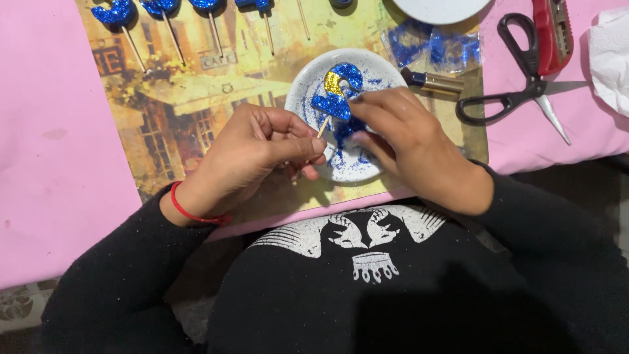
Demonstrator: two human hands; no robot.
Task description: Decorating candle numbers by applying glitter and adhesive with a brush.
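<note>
My left hand pinches the thin wooden stick of a small curved shape coated in blue glitter with a yellow patch. The shape hangs over a small white plate dusted with loose blue glitter. My right hand hovers over the plate's right side, fingertips pinched together just beside the shape, blue glitter on them. A red cord sits on my left wrist.
Several finished blue glitter shapes on sticks lie along the top of a picture placemat. Black-handled scissors, a red tool, a clear glitter bag, a small gold tube, another white plate and white tissue lie to the right on pink cloth.
</note>
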